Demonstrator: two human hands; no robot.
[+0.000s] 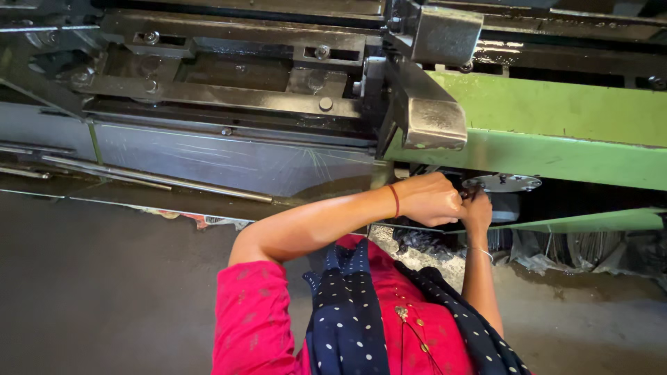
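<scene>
we keep left hand [431, 200] fisted, right hand [478, 210] pinching a small, unclear part beside the disc [501, 183], wrists steady below it.

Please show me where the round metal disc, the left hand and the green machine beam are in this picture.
round metal disc [501, 183]: head view, on its flat top face.
left hand [429, 199]: head view, on the back of the closed hand.
green machine beam [556, 111]: head view, on its upper painted face.
</scene>
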